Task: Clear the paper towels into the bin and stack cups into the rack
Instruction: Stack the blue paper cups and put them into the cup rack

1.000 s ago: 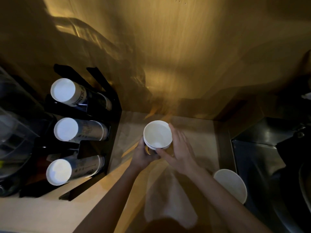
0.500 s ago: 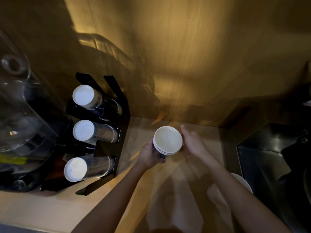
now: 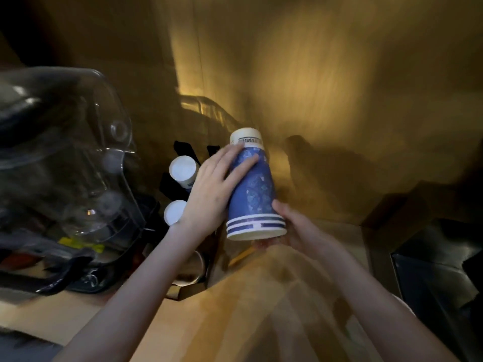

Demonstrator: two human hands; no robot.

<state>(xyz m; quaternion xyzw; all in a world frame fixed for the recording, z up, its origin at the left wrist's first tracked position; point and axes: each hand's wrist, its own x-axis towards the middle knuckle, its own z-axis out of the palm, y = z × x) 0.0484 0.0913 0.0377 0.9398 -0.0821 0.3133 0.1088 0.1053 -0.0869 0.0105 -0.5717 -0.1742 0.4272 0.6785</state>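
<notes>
Both hands (image 3: pixel 209 194) now tipping cup stack (image 3: pixel 253 189) rackward.

— Left grip (image 3: pixel 209 194)?
— I see its fingers (image 3: pixel 241 165) spread and curled, palm turned right, forearm reaching up from lower left.
— Right grip (image 3: pixel 298 226)?
— Lower, palm up, cupped, forearm coming from lower right.

I see a dim scene lit by a warm amber glow on the wooden back wall (image 3: pixel 326 82), with deep shadow filling the corners. Motion blur smears the wooden surface (image 3: pixel 235 314), and the clear plastic container (image 3: pixel 68 158) at the bowed left edge shows small glare spots.
</notes>
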